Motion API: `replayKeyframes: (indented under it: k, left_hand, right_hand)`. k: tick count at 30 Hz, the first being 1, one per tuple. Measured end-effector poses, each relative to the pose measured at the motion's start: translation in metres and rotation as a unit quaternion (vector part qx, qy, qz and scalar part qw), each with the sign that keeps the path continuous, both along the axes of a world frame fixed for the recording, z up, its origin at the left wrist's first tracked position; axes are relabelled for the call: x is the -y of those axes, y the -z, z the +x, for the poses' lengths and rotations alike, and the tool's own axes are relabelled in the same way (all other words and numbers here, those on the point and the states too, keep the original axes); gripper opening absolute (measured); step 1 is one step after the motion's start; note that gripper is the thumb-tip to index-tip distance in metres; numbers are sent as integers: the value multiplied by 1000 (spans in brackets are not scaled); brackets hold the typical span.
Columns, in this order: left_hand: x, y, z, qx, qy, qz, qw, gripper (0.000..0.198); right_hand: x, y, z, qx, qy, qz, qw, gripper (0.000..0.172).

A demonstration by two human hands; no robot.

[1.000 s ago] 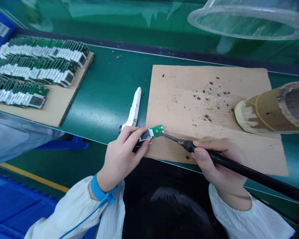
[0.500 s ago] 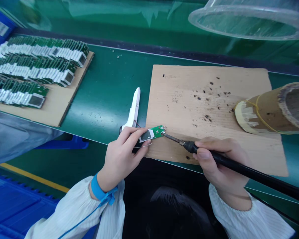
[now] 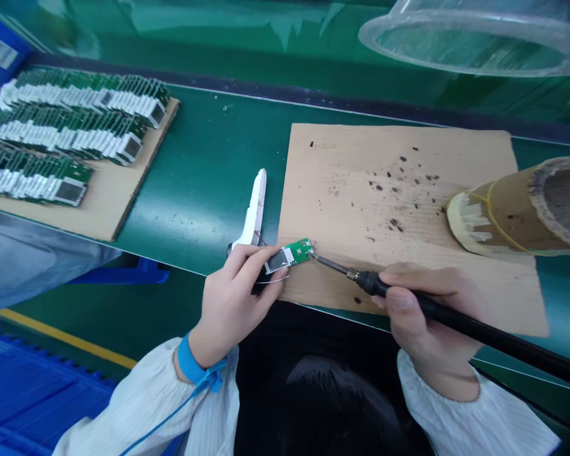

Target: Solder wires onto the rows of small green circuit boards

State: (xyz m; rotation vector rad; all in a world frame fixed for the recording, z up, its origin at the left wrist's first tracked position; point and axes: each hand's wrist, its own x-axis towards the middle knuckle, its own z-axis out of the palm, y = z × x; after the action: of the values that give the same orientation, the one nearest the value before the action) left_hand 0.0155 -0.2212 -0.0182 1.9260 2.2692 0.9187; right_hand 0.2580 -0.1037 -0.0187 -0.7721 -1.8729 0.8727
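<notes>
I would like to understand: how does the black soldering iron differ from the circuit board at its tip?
The soldering iron is long and mostly black; the circuit board is much shorter and partly green. The soldering iron is rod-like, the circuit board flat. The right hand grips the soldering iron, the left hand the circuit board. Both are held.

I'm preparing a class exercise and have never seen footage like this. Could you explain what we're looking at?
There is no robot, just a person's bare hands, seen by a head-worn camera looking forward and down. The left hand holds a small green circuit board; the right hand grips a soldering iron pointed at its end. On the green bench are a dark-flecked cardboard sheet bearing a bamboo tube, a white plastic casing, and rows of similar boards.
</notes>
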Motion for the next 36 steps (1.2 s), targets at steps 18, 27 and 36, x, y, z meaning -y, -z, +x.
replayKeyframes:
  k: [18,27,36]
  left_hand:
    - [8,-3,-21,13,-2,7,1000,28]
    - [16,-4,-42,1,-3,3,1000,28]
    - [15,-6,-56,-8,35,-7,999,28]
  right_hand:
    - [-35,-9,-49,176,-191,46,965,36]
    - [-36,-2,-50,198,-208,60,956,32]
    - [-19,-5,-59,204,-165,58,963,18]
